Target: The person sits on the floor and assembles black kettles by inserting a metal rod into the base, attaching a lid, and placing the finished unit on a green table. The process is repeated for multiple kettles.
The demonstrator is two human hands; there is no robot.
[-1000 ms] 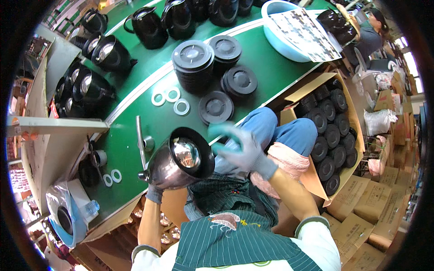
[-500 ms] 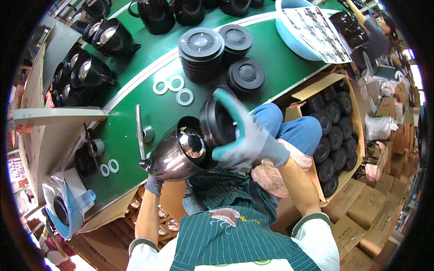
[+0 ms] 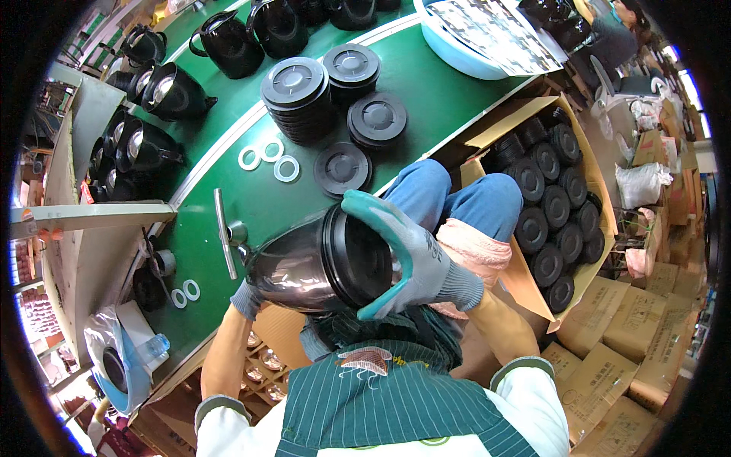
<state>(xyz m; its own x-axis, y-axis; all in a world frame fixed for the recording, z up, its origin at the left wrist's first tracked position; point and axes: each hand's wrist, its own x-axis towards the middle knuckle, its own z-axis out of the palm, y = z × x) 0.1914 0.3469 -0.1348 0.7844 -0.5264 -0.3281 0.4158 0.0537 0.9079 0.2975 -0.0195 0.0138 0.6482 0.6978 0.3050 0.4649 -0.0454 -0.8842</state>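
In my lap lies a dark, shiny jug body (image 3: pixel 285 270), tilted on its side with its wide end toward the right. A black round base (image 3: pixel 365 255) sits against that wide end. My right hand (image 3: pixel 417 263), in a grey and teal glove, spans the base from its far rim to its near rim. At the jug's narrow left end is my gloved left hand (image 3: pixel 247 302), holding it from below; its fingers are hidden. An upright metal rod (image 3: pixel 225 232) stands on the green table beside the narrow end.
Stacked black round discs (image 3: pixel 295 84) stand ahead, near white rings (image 3: pixel 276 168). An open carton (image 3: pixel 582 293) of black discs is at right. Black jugs (image 3: pixel 228 46) line the far table; a blue basin (image 3: pixel 449 49) holds sheets. A grey frame (image 3: pixel 99 215) edges the left.
My right hand has brought the black base leftward onto the jug's wide end, covering the silver liner that showed before. The jug has tipped flatter. The view has shifted slightly.
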